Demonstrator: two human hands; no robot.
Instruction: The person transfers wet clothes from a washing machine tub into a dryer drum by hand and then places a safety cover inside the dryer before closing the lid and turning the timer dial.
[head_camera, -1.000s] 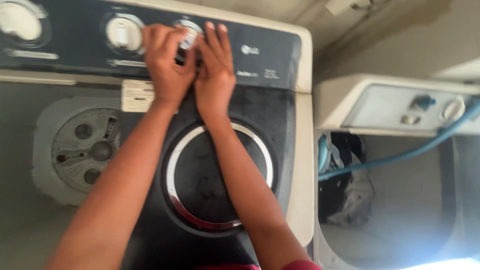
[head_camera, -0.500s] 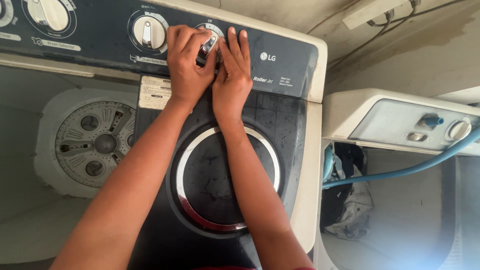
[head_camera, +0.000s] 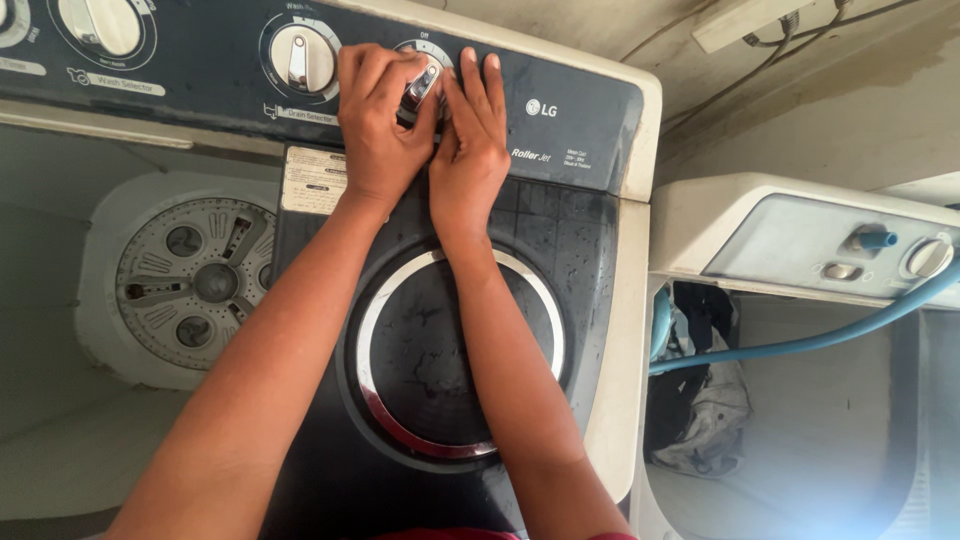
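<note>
Both forearms reach up from the bottom edge, side by side, converging at the control panel (head_camera: 560, 110) of a dark twin-tub washing machine (head_camera: 600, 260).

Left hand (head_camera: 382, 125): knuckles up, fingers curled over the rightmost dial (head_camera: 422, 85), thumb side pressing its chrome grip. Clenched on the dial.

Right hand (head_camera: 470, 150): lies flat against the panel just beside the left hand, touching it; fingers extended upward, fingertips (head_camera: 491, 62) reaching the dial's outer ring. Grip not closed; whether the thumb pinches the dial cannot be told, as it is hidden by the left hand.

Dial position: top of panel, right of a white drain knob (head_camera: 303, 58); another white knob (head_camera: 100, 22) sits further left at the frame's edge.

Beneath the wrists: dark spin-tub lid with a chrome-ringed round window (head_camera: 460, 350). A pale label (head_camera: 315, 180) sits at the lid's upper left corner, beside the left wrist.

Left of the lid: open wash tub with grey pulsator disc (head_camera: 195, 280) at the bottom.

Right side: a second, white machine (head_camera: 800, 240) with a blue hose (head_camera: 800, 345) running across its opening; dark and pale clothes (head_camera: 700, 400) inside.
</note>
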